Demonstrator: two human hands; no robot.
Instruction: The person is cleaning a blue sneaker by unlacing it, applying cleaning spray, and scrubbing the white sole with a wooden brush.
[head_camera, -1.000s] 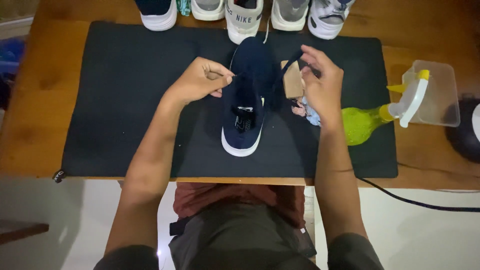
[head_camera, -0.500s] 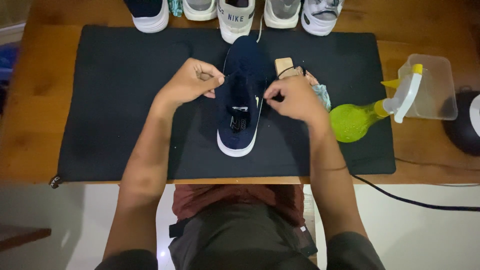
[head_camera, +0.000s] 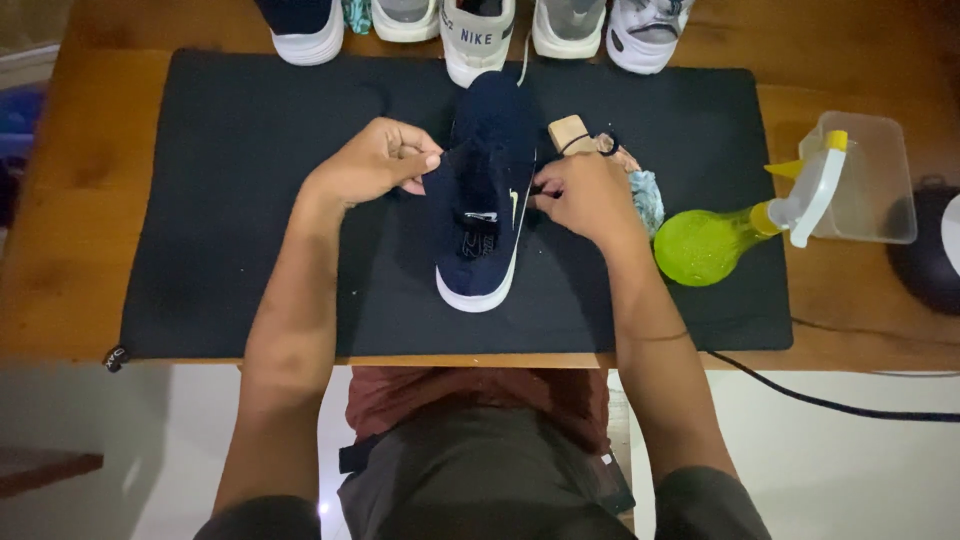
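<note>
on my feed: one navy shoe (head_camera: 487, 200) mid-mat, toe toward me, on one black mat (head_camera: 230, 200). my left hand (head_camera: 375, 160) pinches its left edge, my right hand (head_camera: 580, 195) pinches its right edge; hands apart, shoe between. five shoes (head_camera: 478, 35) in a row at the far edge. one green spray bottle (head_camera: 715, 240), one clear tub (head_camera: 865, 180), one wooden brush (head_camera: 570, 133). since half a second ago, both hands have closed in nearer the shoe.
</note>
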